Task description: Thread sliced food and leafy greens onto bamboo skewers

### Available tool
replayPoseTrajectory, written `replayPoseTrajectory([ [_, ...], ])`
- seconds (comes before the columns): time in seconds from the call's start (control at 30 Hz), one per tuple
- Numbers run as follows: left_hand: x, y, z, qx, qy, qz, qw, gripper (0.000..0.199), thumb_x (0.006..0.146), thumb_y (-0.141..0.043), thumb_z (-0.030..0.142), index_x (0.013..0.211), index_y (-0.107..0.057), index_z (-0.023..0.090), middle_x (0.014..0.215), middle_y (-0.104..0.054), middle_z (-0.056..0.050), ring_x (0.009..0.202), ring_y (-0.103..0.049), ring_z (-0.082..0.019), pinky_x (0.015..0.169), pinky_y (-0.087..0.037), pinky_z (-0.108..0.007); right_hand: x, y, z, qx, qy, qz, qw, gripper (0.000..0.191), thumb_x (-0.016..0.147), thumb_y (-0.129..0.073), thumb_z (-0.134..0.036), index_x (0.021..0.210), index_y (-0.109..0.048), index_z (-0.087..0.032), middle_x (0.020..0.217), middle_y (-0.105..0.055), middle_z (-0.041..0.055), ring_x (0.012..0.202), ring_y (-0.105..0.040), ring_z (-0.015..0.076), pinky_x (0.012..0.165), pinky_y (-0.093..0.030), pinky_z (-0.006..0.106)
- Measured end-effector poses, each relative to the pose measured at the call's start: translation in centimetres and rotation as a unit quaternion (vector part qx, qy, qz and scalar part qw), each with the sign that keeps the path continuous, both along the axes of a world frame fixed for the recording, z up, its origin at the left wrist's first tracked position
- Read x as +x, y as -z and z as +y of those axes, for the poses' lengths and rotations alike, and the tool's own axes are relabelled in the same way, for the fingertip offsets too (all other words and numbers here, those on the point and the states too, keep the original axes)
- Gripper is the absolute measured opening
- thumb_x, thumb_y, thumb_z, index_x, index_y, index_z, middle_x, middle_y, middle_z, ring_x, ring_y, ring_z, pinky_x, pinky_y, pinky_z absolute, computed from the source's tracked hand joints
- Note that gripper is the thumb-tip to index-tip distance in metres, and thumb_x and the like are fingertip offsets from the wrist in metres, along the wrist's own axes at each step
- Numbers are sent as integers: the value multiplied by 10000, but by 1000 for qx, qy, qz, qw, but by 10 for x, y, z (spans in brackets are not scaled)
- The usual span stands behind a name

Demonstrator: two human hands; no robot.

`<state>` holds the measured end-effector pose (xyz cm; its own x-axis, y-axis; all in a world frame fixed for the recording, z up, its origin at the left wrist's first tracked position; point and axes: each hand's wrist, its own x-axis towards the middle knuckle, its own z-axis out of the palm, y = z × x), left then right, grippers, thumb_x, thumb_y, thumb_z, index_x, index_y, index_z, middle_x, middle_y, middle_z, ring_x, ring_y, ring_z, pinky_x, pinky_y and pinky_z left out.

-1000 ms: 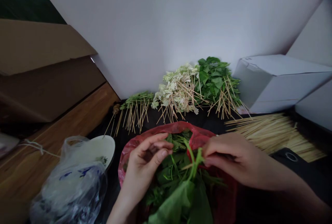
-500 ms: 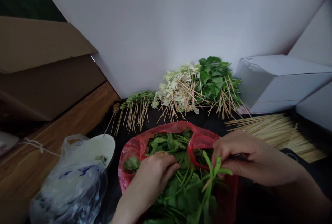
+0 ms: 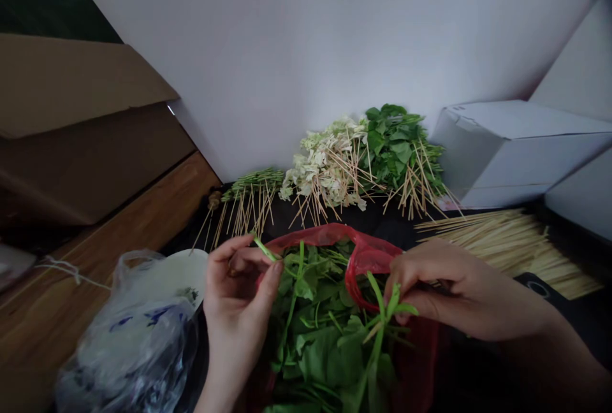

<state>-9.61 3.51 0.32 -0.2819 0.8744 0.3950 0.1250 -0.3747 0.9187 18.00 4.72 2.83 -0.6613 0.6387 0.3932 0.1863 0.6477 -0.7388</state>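
Note:
A red plastic bag [image 3: 329, 233] lies open in front of me, full of leafy greens [image 3: 329, 349]. My left hand [image 3: 243, 298], at the bag's left side, pinches a pale green stem [image 3: 264, 248] between thumb and fingers. Over the bag's right side, my right hand [image 3: 440, 292] is closed on several green stems [image 3: 381, 317] that cross each other, their leaves hanging down into the pile. A thin tan tip shows among these stems; whether it is a skewer I cannot tell.
Against the wall lie skewered green stems [image 3: 258, 183], skewered pale cabbage [image 3: 329, 164] and skewered leafy greens [image 3: 396, 145]. Bare bamboo skewers [image 3: 516, 247] spread at right, before a white box [image 3: 516, 152]. At left are a clear plastic bag [image 3: 129, 349], a white bowl [image 3: 184, 266] and a cardboard box [image 3: 90, 164].
My left hand has lifted from the greens, moved left and turned palm up, now with a green stem in its fingers. The right hand has stayed nearly in place with its stems.

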Motion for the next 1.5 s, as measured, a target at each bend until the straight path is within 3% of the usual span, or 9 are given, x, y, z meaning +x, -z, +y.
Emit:
replayPoseTrajectory([
  [0.07, -1, -3, 3, -30, 59, -85, 994, 491, 801, -818, 251, 1233, -604, 343, 835, -685, 44, 718, -645, -125, 623, -505, -191, 0, 0, 0, -2, 2, 0, 1000, 158, 988, -607, -271, 845, -655, -224, 759, -705, -24, 697, -662, 109, 625, -487, 220],
  [0.17, -2, -2, 7, -84, 131, -172, 973, 466, 749, -863, 280, 1173, -671, 300, 775, -673, 47, 666, -635, -104, 606, -498, -172, -2, -1, 0, -8, -1, -1, 1000, 144, 984, -606, -259, 854, -657, -224, 771, -714, -25, 699, -669, 106, 631, -495, 217],
  [0.3, 4, 7, 6, -163, 156, -165, 960, 293, 686, -909, 281, 939, -776, 213, 730, -676, 22, 638, -600, -84, 615, -487, -162, -9, -1, -1, 1, 9, 7, 1000, 135, 982, -589, -199, 860, -647, -211, 770, -713, -34, 678, -660, 85, 638, -487, 194],
  [0.4, 11, 12, 3, -206, 162, -153, 953, 274, 643, -934, 304, 867, -803, 216, 744, -702, 7, 635, -594, -90, 598, -482, -169, -17, 6, -1, 12, 53, -6, 998, 149, 980, -563, -160, 865, -650, -202, 747, -684, -42, 650, -614, 76, 631, -461, 189],
  [0.6, 15, 11, 3, -204, 175, -148, 952, 259, 617, -944, 309, 828, -817, 229, 759, -729, 0, 637, -601, -92, 602, -497, -174, -31, 25, -2, 39, 140, -38, 989, 167, 1013, -503, -195, 966, -662, -213, 879, -698, -18, 764, -624, 106, 712, -446, 231],
  [1.1, 14, 13, 6, -226, 265, -190, 918, 237, 733, -886, 269, 957, -820, 228, 830, -800, -29, 722, -695, -108, 707, -538, -177, -40, 31, -5, 87, 168, -51, 981, 233, 1040, -439, -206, 962, -659, -198, 939, -716, 27, 817, -652, 146, 733, -459, 280],
  [1.5, 13, 16, 4, -220, 237, -201, 925, 177, 735, -882, 266, 891, -818, 211, 823, -798, -27, 706, -667, -94, 679, -517, -164, -38, 29, -6, 98, 177, -39, 979, 215, 1037, -451, -192, 954, -648, -196, 949, -720, 28, 828, -662, 149, 735, -466, 284],
])
